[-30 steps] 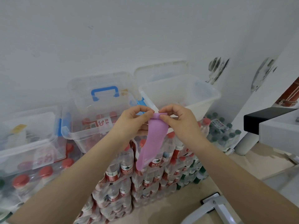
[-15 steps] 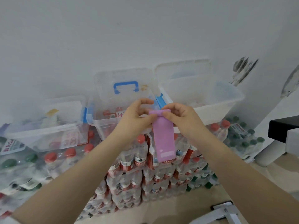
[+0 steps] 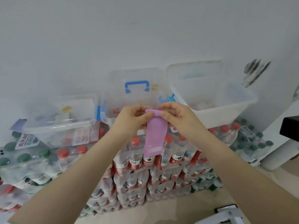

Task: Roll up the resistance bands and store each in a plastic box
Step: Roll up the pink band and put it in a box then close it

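Observation:
A flat purple resistance band [image 3: 155, 136] hangs down between my hands, its top edge curled into a small roll. My left hand [image 3: 131, 121] pinches the left end of that roll and my right hand [image 3: 177, 118] pinches the right end. Behind the hands stand three clear plastic boxes on packs of bottles: an open middle box [image 3: 106, 117] whose raised lid has a blue handle, an open right box [image 3: 226, 110], and a left box [image 3: 59, 126] holding some small items.
Shrink-wrapped packs of red-capped water bottles [image 3: 145, 175] are stacked below the boxes, with green-capped packs [image 3: 24, 159] at left and right. A white wall rises behind. A black-and-white unit [image 3: 289, 130] juts in at right, and a metal frame [image 3: 226, 214] lies on the floor.
The view has shifted, so the boxes sit further right in frame. The band has turned flat-on and its top has been rolled a little more; the hanging tail looks shorter.

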The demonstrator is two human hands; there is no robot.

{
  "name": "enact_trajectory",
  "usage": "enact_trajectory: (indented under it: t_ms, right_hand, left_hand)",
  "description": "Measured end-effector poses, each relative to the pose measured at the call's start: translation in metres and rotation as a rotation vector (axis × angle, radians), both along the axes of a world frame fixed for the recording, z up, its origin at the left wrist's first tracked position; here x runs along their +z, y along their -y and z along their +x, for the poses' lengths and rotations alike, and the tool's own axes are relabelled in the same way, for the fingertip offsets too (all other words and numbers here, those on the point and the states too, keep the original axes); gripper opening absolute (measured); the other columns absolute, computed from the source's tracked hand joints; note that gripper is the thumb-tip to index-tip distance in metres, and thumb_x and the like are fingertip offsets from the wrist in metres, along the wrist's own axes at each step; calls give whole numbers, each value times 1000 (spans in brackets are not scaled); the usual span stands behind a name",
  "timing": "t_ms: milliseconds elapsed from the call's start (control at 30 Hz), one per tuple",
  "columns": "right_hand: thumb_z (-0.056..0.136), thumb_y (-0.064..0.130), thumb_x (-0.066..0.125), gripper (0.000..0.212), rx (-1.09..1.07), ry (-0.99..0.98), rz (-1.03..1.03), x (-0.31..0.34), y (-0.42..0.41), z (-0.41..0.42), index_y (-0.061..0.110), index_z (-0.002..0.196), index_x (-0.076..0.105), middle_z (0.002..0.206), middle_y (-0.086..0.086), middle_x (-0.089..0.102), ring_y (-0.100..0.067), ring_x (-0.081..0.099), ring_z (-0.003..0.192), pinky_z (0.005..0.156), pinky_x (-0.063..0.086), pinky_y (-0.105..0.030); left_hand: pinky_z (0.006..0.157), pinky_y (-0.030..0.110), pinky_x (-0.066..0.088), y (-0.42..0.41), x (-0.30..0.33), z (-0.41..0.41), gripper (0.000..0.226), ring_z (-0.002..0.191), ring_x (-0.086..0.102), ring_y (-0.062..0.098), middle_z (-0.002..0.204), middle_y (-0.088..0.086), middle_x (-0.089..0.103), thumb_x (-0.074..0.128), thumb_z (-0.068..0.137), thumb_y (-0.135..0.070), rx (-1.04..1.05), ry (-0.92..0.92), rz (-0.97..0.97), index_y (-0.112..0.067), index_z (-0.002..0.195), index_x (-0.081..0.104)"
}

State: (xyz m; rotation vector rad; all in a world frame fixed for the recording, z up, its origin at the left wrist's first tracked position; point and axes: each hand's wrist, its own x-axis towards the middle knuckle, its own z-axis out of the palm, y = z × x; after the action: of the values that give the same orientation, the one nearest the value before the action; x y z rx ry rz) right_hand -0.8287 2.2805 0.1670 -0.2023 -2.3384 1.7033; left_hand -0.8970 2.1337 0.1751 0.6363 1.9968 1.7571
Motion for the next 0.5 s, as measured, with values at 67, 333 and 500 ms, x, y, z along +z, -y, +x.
enact_trajectory:
  t_ms: [67,333,500]
  right_hand:
    - [89,27,56,5,-22,8,-11,5,5,-5,29,93,60,95,2,68,-15,67,85,73,56,-32]
    - [82,5,65,19,-89,-61,-178,18,22,-34,23,75,62,76,3,63,-10,60,70,61,50,-22]
    - [78,1,66,24,-137,-80,-167,15,27,-45,23,73,62,77,8,62,-11,58,75,73,50,-31]
  left_hand:
    - [66,22,57,4,0,-7,16,74,67,14,80,1,67,59,86,-8,10,-103,0,-22,81,64]
    - [66,24,58,20,16,-37,22,75,70,11,88,1,71,62,83,-2,-129,29,113,-21,93,64]
    - [60,20,55,28,16,-52,21,72,72,16,76,0,75,52,90,-31,-193,125,31,-19,90,69]
